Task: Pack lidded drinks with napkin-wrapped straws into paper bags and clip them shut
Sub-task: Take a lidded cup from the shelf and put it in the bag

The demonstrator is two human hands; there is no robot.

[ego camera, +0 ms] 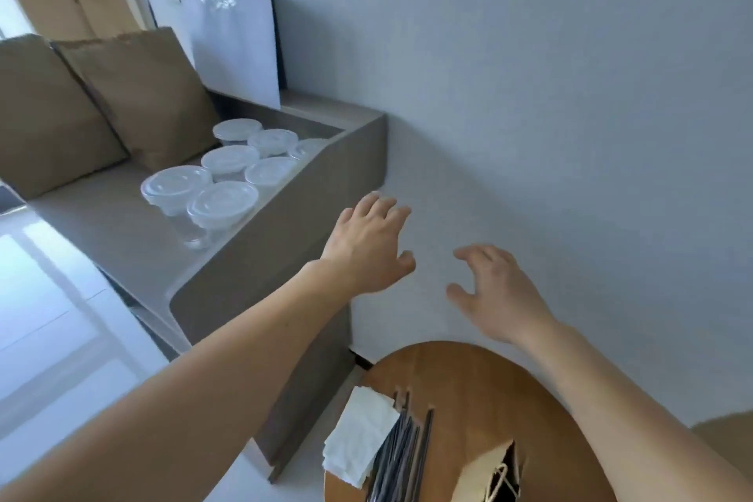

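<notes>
Several clear plastic cups with lids [222, 200] stand in a cluster on a grey sofa seat [110, 232], against its armrest. My left hand [370, 245] is stretched out in the air to the right of the armrest, fingers spread and holding nothing. My right hand [497, 289] hovers beside it with fingers loosely bent, also holding nothing. Below, on a round wooden table [489, 387], lie a stack of white napkins [358, 436], a bundle of dark straws [403, 456] and an open paper bag [493, 473] with cord handles.
Two brown cushions [134, 94] lean on the sofa back. A white board [232, 45] stands behind the armrest [285, 228] against the grey wall [529, 94]. White floor [53, 318] lies left of the table.
</notes>
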